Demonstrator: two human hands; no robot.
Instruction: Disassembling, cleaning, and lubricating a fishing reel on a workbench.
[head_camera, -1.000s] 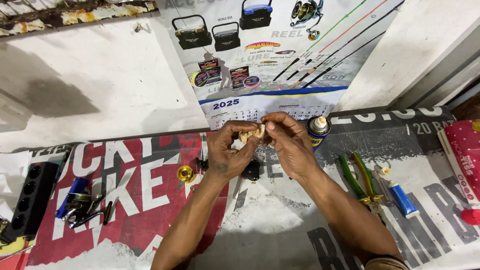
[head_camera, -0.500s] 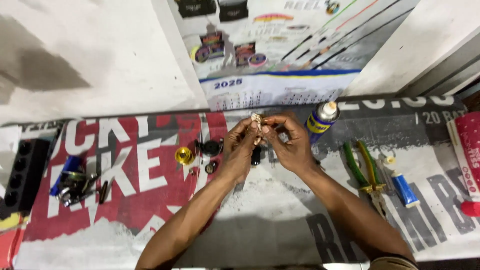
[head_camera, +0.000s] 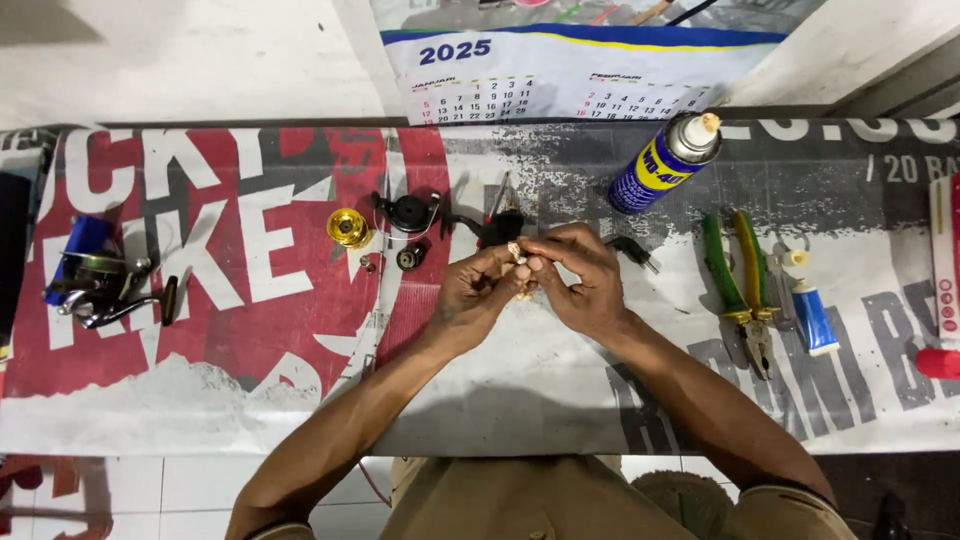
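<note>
My left hand (head_camera: 477, 290) and my right hand (head_camera: 580, 275) meet over the middle of the printed banner (head_camera: 250, 330) that covers the bench. Together their fingertips pinch a small metal part (head_camera: 517, 253), mostly hidden by the fingers. Just beyond the hands lie dismantled fishing reel pieces: a gold spool (head_camera: 347, 227), a black reel body (head_camera: 408, 212), a small round black piece (head_camera: 407, 259) and a black part with a red handle (head_camera: 500, 222).
A blue and yellow spray can (head_camera: 660, 165) lies tilted behind my right hand. Green-handled pliers (head_camera: 740, 285) and a small blue tube (head_camera: 812, 312) lie at the right. A blue fishing reel (head_camera: 95, 280) sits at the left. A calendar (head_camera: 560, 70) hangs on the back wall.
The view has tilted downward, so the bench fills more of the frame. Both hands have sunk closer to the bench and still work the small part between their fingertips.
</note>
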